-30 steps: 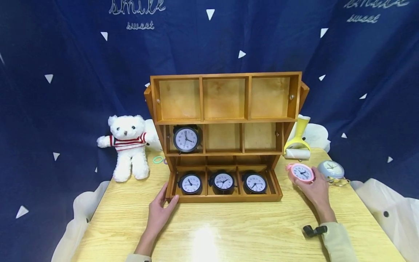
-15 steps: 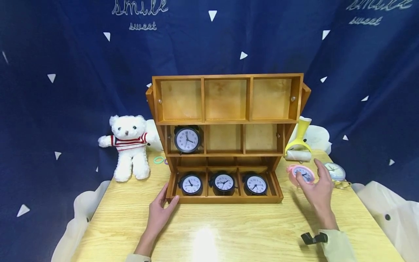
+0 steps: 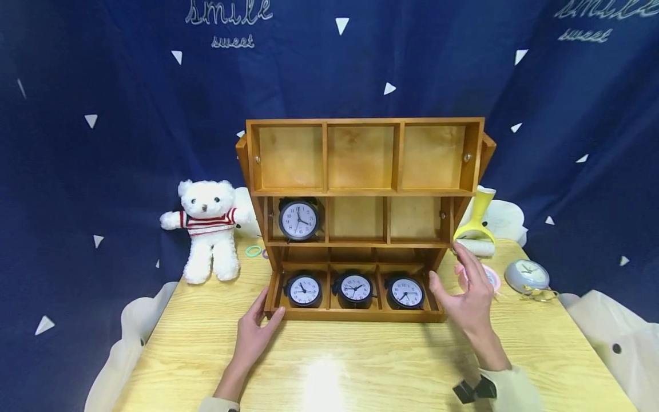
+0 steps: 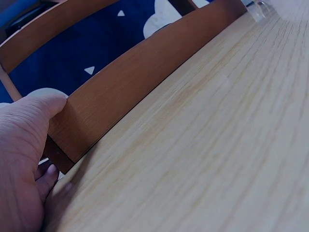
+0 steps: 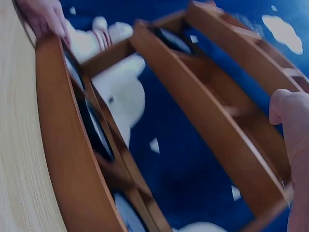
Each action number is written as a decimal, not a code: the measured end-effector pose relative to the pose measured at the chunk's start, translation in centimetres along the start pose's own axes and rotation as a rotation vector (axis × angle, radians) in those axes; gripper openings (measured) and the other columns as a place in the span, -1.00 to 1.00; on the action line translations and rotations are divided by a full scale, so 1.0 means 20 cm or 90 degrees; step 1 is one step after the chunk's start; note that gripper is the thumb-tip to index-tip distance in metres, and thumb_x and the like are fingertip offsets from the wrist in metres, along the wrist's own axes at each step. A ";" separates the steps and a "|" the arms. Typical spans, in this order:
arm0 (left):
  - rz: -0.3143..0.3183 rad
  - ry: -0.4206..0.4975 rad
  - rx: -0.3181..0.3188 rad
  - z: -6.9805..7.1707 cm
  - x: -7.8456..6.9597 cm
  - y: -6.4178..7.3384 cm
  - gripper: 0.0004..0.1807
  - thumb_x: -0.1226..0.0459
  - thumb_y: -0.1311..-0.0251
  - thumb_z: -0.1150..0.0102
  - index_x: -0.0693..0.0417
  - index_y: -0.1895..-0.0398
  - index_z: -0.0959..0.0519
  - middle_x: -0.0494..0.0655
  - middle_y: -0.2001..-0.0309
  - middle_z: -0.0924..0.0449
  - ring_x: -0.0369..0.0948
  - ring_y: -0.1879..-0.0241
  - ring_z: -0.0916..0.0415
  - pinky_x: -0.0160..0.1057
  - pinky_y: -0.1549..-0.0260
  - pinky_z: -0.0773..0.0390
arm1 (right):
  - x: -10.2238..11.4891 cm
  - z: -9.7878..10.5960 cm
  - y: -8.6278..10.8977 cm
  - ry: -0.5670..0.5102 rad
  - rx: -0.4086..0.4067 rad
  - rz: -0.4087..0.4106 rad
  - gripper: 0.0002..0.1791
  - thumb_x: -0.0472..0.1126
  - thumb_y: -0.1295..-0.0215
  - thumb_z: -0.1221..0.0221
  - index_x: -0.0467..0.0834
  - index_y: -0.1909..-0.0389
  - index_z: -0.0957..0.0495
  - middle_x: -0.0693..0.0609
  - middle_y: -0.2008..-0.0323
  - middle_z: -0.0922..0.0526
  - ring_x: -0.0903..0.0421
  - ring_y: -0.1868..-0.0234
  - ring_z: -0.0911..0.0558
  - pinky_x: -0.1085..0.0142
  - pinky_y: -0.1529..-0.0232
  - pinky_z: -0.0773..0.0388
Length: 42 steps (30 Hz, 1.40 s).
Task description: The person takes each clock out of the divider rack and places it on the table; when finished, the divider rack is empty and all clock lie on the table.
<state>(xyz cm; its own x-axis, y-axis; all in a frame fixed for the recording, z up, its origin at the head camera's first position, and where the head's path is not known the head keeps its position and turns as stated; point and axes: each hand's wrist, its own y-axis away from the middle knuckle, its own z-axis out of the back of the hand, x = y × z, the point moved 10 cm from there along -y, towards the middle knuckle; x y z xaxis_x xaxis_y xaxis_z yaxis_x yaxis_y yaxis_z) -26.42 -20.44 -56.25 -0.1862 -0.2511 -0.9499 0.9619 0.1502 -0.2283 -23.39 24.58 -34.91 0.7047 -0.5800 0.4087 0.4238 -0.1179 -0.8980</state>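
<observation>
A three-tier wooden shelf [image 3: 360,315] stands mid-table. My left hand [image 3: 255,329] holds its lower left corner; in the left wrist view the thumb [image 4: 53,102] lies on the front board and fingertips show around the corner. My right hand [image 3: 471,300], thumb and fingers spread, holds nothing beside the lower right end. Black alarm clocks fill the bottom row: left [image 3: 304,290], middle [image 3: 355,288] and right [image 3: 405,292]. Another black alarm clock [image 3: 299,220] sits in the middle tier's left compartment. A pink alarm clock [image 3: 492,278] is partly hidden behind my right hand.
A grey-blue round clock [image 3: 527,274] and gold-rimmed glasses [image 3: 539,294] lie at the right. Behind them is a yellow-handled lint roller [image 3: 479,214]. A white teddy bear [image 3: 208,232] sits left of the shelf, near a green ring [image 3: 253,251].
My right hand has let go of the pink alarm clock, leaving it on the table, and moved left to the shelf's lower right end. The left hand stays at its corner.
</observation>
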 end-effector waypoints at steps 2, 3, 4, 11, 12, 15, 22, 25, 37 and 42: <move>0.003 -0.004 0.000 0.00 0.00 0.00 -0.21 0.27 -0.31 -0.44 0.18 -0.56 -0.32 0.18 -0.50 -0.34 0.11 -0.42 -0.38 -0.06 -0.37 -0.37 | 0.10 -0.06 -0.01 -0.030 0.026 0.010 -0.30 -0.29 0.04 -0.36 -0.55 -0.18 -0.54 -0.54 -0.09 -0.61 0.05 -0.20 -0.61 0.51 -0.29 -0.43; 0.002 -0.005 0.000 0.00 0.01 0.00 -0.21 0.26 -0.31 -0.44 0.18 -0.56 -0.32 0.17 -0.50 -0.34 0.11 -0.42 -0.38 -0.07 -0.37 -0.37 | 0.13 -0.10 -0.02 -0.043 0.039 0.014 -0.30 -0.32 0.05 -0.37 -0.56 -0.18 -0.54 -0.54 -0.09 -0.60 -0.05 -0.21 -0.62 0.49 -0.30 -0.45; 0.002 -0.008 0.000 0.00 0.01 0.00 -0.21 0.25 -0.32 -0.43 0.19 -0.56 -0.32 0.17 -0.51 -0.33 0.12 -0.42 -0.37 -0.07 -0.37 -0.36 | 0.14 -0.13 -0.01 -0.057 0.051 0.018 -0.29 -0.33 0.06 -0.38 -0.56 -0.19 -0.53 -0.53 -0.11 -0.60 -0.15 -0.22 -0.61 0.46 -0.33 -0.45; 0.004 -0.015 -0.004 0.01 0.02 0.00 -0.20 0.21 -0.33 -0.43 0.19 -0.57 -0.30 0.19 -0.52 -0.32 0.14 -0.42 -0.37 -0.06 -0.37 -0.35 | 0.17 -0.42 0.03 -0.116 0.173 0.004 -0.14 -0.30 0.07 -0.46 -0.40 -0.37 -0.47 -0.32 -0.30 -0.57 -0.28 -0.21 -0.60 0.44 -0.36 -0.44; 0.001 -0.015 -0.004 0.00 0.01 0.00 -0.20 0.21 -0.34 -0.42 0.20 -0.57 -0.30 0.20 -0.52 -0.31 0.15 -0.42 -0.36 -0.05 -0.37 -0.34 | 0.19 -0.47 0.03 -0.122 0.191 0.003 -0.12 -0.30 0.07 -0.47 -0.39 -0.39 -0.46 -0.30 -0.32 -0.56 -0.28 -0.23 -0.60 0.42 -0.37 -0.45; 0.000 -0.016 -0.003 0.00 0.02 0.00 -0.19 0.20 -0.34 -0.42 0.21 -0.57 -0.29 0.20 -0.52 -0.31 0.15 -0.43 -0.35 -0.07 -0.37 -0.34 | 0.24 -0.59 0.04 -0.139 0.243 -0.005 -0.08 -0.27 0.00 -0.47 -0.33 -0.46 -0.39 -0.26 -0.40 -0.50 -0.25 -0.32 -0.56 0.30 -0.41 -0.45; 0.004 -0.016 -0.003 0.00 0.02 0.00 -0.19 0.21 -0.33 -0.43 0.19 -0.57 -0.29 0.18 -0.51 -0.32 0.11 -0.41 -0.38 -0.11 -0.36 -0.35 | 0.37 -0.85 0.02 -0.164 0.327 -0.011 -0.01 -0.22 -0.11 -0.48 -0.26 -0.57 -0.26 -0.20 -0.50 -0.38 -0.16 -0.47 -0.42 -0.05 -0.43 -0.44; 0.007 -0.009 0.003 0.00 0.02 0.00 -0.19 0.20 -0.33 -0.43 0.16 -0.58 -0.29 0.16 -0.52 -0.31 0.10 -0.43 -0.37 -0.11 -0.37 -0.35 | 0.41 -0.93 0.00 -0.177 0.334 -0.002 -0.02 -0.23 -0.11 -0.48 -0.33 -0.55 -0.25 -0.27 -0.49 -0.37 -0.17 -0.49 -0.39 -0.02 -0.46 -0.40; 0.013 -0.015 0.007 -0.01 0.01 -0.01 -0.19 0.19 -0.34 -0.42 0.13 -0.58 -0.30 0.14 -0.53 -0.31 0.12 -0.44 -0.35 -0.09 -0.38 -0.34 | 0.41 -1.13 -0.08 -0.150 0.378 -0.058 0.00 -0.12 -0.17 -0.47 -0.32 -0.57 -0.21 -0.26 -0.52 -0.34 -0.13 -0.52 -0.36 0.03 -0.49 -0.36; 0.023 -0.008 0.008 -0.01 0.01 0.00 -0.22 0.20 -0.35 -0.41 0.10 -0.58 -0.31 0.14 -0.52 -0.33 0.10 -0.42 -0.39 -0.07 -0.39 -0.36 | 0.40 -1.20 -0.09 -0.123 0.398 -0.085 0.03 -0.10 -0.19 -0.46 -0.36 -0.58 -0.17 -0.30 -0.53 -0.30 -0.15 -0.54 -0.33 0.08 -0.51 -0.32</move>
<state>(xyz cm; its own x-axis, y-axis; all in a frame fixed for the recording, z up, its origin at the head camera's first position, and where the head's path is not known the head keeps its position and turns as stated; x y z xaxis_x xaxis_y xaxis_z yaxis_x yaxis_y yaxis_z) -26.56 -20.32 -56.44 -0.1494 -0.2584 -0.9544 0.9702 0.1479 -0.1919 -32.24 0.82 -34.03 0.6875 -0.4317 0.5839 0.7240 0.3446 -0.5976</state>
